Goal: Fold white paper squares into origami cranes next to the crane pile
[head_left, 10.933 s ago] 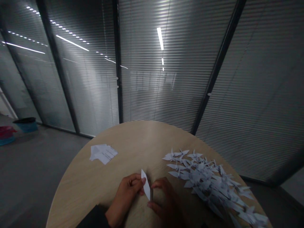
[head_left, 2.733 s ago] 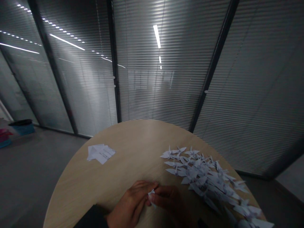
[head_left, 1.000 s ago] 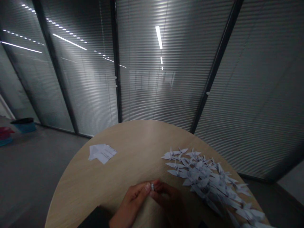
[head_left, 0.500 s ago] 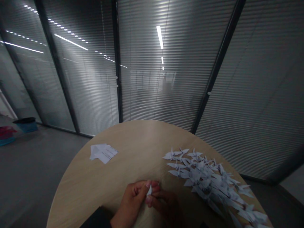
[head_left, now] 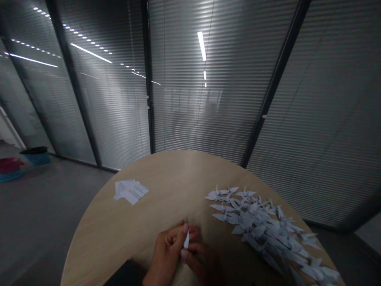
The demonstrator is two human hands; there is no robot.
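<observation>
A small folded piece of white paper (head_left: 186, 240), narrow and pointed at the top, is pinched between my hands above the near part of the round table. My left hand (head_left: 169, 247) grips its upper side between thumb and fingers. From below and to the right, my right hand (head_left: 199, 258) holds its lower end with thumb and forefinger; much of this hand is in shadow. On the right of the table lies a heap of white folded paper cranes (head_left: 258, 222). Several loose sheets of paper (head_left: 131, 191), some with printed lines, lie at the left.
The wooden round table (head_left: 175, 174) stands before a glass partition with blinds (head_left: 202, 127) and dark frame posts. On the floor at far left are a blue bin with a black liner (head_left: 37, 156) and another with a red liner (head_left: 11, 163).
The view has shifted slightly. My right thumb and forefinger have moved a little lower on the folded paper, and more of it shows. Both hands keep their grip.
</observation>
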